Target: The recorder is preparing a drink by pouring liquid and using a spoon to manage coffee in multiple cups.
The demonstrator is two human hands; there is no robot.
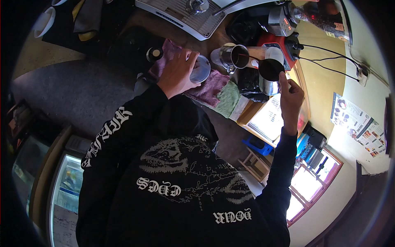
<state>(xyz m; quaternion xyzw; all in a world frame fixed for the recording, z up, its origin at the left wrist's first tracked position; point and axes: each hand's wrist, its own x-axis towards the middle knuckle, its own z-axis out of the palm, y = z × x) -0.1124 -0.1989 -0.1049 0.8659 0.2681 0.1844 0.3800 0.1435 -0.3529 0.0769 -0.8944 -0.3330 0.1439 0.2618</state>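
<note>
My left hand (179, 74) grips the rim of a round, pale cup or container (200, 69) above a purple cloth (208, 88). My right hand (290, 92) holds a dark round vessel or ladle (271, 69) by its edge, over a metal container (269, 86). A thin dark spout or handle reaches from it to the mouth of a stainless steel pitcher (236, 57); whether they touch I cannot tell. Left of my left hand is a tamper-like round tool (154, 54). What the dark vessel contains is hidden.
An espresso machine's drip tray (203, 21) is ahead. A coffee grinder (280, 23) and a red box (271, 43) with plugged cables stand at the right. A green cloth (227, 100) lies at the counter edge. A glass-fronted fridge (66, 188) is at the lower left.
</note>
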